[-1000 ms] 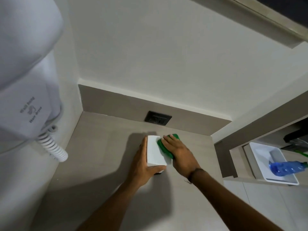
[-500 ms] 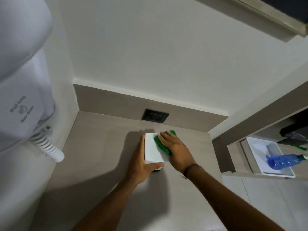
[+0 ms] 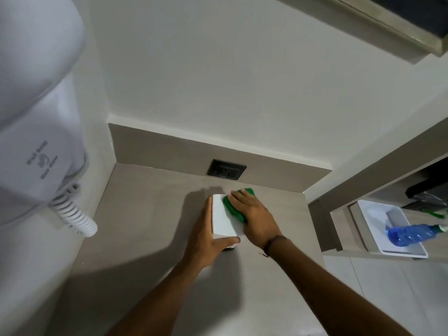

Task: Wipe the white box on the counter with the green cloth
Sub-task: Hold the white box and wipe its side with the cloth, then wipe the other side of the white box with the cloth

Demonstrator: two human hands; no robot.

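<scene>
White rectangular box (image 3: 224,218) stands on the beige matte counter (image 3: 145,214), toward the back, just in front of the black wall outlet (image 3: 226,171) set in the brown backsplash strip.

My left hand (image 3: 206,241) grips the box: palm and fingers flat along its left side, thumb wrapped across the near bottom edge. Something dark sits under the box's near corner by my thumb, can't tell what.

My right hand (image 3: 254,217) lies flat, fingers stretched out, pressing the folded green cloth (image 3: 236,208) against the box's right side and top right edge. Cloth sticks out past my fingertips at the far end and along the box edge under my palm. Hand is pressing down on the cloth, not clenched around it. Dark band on my right wrist.

Both forearms come in from the bottom of the frame, and they throw a shadow on the counter to the left of the box.

Left edge: white wall-mounted hair dryer (image 3: 36,98) with a white coiled cord (image 3: 72,214) hanging beside the counter.

Right side, well apart from the box: lower shelf with a white rectangular plastic tray (image 3: 371,214), and a blue plastic bottle (image 3: 409,235) lying on its side in the tray.
</scene>
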